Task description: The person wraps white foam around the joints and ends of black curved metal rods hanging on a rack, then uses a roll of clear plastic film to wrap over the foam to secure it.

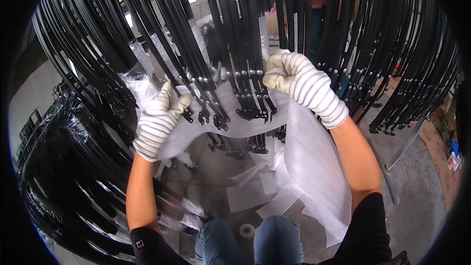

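Note:
Both my hands wear white striped knit gloves. My left hand (158, 120) grips the left edge of a white foam wrapping sheet (314, 167). My right hand (299, 83) pinches the sheet's upper right edge against a bundle of hanging black metal rods (245, 44). The sheet stretches between my hands, behind the rods' lower ends, which carry silver rivets and black hooked brackets (250, 113). Its loose right part hangs down along my right forearm.
Many more black rods (407, 68) hang all around. A pile of plastic-wrapped black rods (73, 167) lies at the left. White foam scraps (250, 191) and a tape roll (247, 230) lie on the concrete floor. Another person (316, 14) stands behind the rods.

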### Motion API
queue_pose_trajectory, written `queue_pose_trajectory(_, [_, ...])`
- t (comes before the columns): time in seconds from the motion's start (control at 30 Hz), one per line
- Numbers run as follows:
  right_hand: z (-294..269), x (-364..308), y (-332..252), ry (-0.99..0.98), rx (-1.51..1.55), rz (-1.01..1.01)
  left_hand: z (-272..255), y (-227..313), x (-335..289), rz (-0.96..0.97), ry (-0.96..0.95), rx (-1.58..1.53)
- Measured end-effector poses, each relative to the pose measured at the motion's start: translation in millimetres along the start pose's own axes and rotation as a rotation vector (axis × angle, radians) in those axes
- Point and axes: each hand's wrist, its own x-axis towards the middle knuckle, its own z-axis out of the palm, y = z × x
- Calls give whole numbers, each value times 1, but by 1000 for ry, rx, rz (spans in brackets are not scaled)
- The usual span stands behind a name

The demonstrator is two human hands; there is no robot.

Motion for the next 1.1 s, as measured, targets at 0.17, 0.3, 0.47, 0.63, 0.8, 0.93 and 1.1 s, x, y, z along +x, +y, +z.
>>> queue_pose_trajectory(0.17, [4, 7, -4, 138, 120, -4, -41, 41, 29, 175, -293, 322])
queue_pose_trajectory(0.3, [6, 12, -9, 186, 44, 9, -53, 33, 38, 217, -222, 219])
queue_pose_trajectory(0.47, [13, 9, -10, 356, 289, -31, -25, -5, 27, 26, 20, -394])
queue_pose_trajectory(0.63, [21, 2, -13, 203, 286, 95, -18, 25, 10, -142, 127, -512])
queue_pose_trajectory(0.8, [31, -11, -4, 314, 43, -86, -8, 71, -5, -276, 4, -532])
queue_pose_trajectory(0.93, [38, -15, -26, 332, -351, -53, -1, 91, -8, -151, 111, -247])
queue_pose_trajectory(1.1, [59, -10, -26, 471, -589, -187, 5, 112, -2, -223, 81, -266])
